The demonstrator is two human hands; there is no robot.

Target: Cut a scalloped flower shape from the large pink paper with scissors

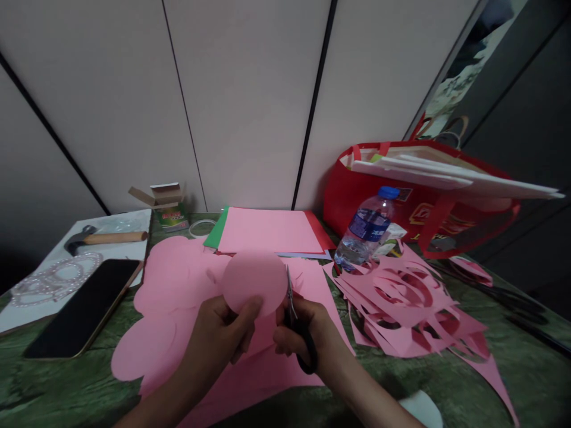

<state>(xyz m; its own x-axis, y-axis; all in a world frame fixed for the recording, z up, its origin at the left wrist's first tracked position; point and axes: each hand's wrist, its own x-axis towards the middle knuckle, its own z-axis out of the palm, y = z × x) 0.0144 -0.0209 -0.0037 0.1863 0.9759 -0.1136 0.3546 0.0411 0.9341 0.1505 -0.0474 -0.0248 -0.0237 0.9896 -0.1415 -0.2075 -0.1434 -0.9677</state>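
My left hand [232, 330] pinches the lower edge of a round pink paper disc [253, 278], thumb on its face. In my right hand [307, 333] is a pair of scissors [306, 345] with black handles, fingers wrapped round the grips. The blades point upward beside the disc's right edge; whether they touch the paper I cannot tell. Beneath both hands lie pink paper sheets [267, 371]. More pink paper rounds [145, 348] overlap to the left of my left hand.
Pink paper offcuts [401, 303] heap at the right, beside a tilted water bottle [366, 229] and a red bag [343, 190]. Coloured paper [272, 230] is stacked at the back. Leftward lie a phone [87, 309], a hammer [113, 237], beads [57, 279] and an opened small box [172, 208].
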